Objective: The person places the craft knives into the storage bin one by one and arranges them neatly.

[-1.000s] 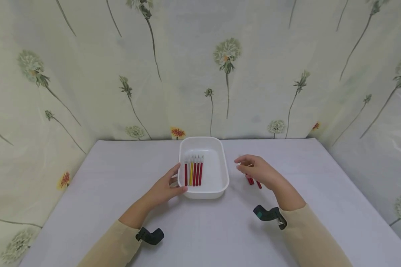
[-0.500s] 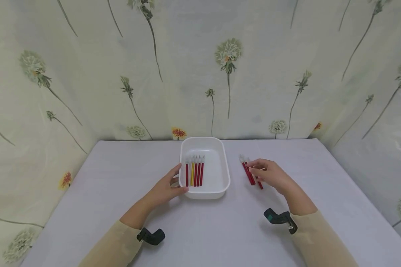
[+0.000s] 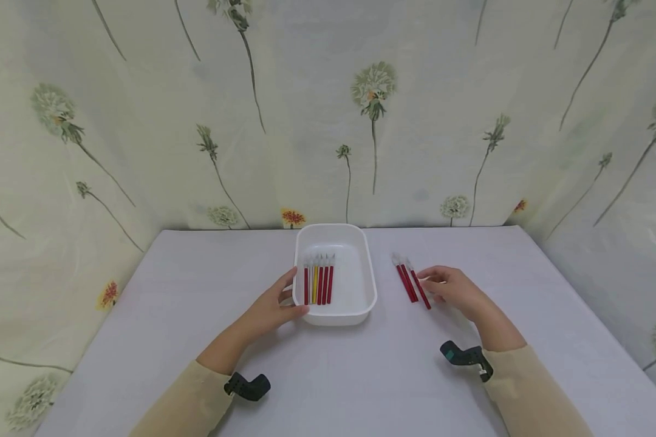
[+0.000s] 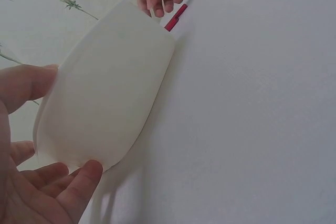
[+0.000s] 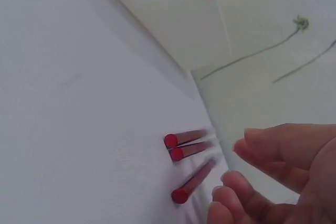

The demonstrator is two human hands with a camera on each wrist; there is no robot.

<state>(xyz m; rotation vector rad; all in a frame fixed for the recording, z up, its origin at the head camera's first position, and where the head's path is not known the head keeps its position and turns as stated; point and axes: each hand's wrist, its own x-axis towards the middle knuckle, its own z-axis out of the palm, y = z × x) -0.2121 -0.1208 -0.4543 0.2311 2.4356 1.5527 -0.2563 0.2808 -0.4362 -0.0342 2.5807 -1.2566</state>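
A: What does the person's left hand point(image 3: 270, 308) have?

B: The white tray point(image 3: 341, 318), standing near the middle of the bench point(image 3: 339, 376). That grip is closed round the near left corner, thumb at the near rim and fingers along the left wall.

A: And inside?

B: A row of six pen-like sticks point(image 3: 319, 286) in the left half — red, pale, yellow, then three red. Their pale tips point away from the person.

A: And the right hand point(image 3: 454, 288)?

B: Just right of a slanting red stick point(image 3: 421, 290) on the bench. That grip is loose: thumb and fingers lightly bent, with a gap between them, holding nothing. Whether a fingertip brushes the stick, one cannot tell.

A: What stands between that hand and the tray?

B: First that slanting stick, then a pair of red sticks point(image 3: 407, 283) lying side by side, a strip of bench, and the tray's right wall. From the left wrist, the tray's outside hides the whole row; only a bit of red shows past it.

A: Around them?

B: A flower-printed backdrop point(image 3: 317, 121) rises behind the bench. A black camera point(image 3: 247, 386) sits at the left sleeve point(image 3: 183, 400) — a second one point(image 3: 464, 356) at the right.
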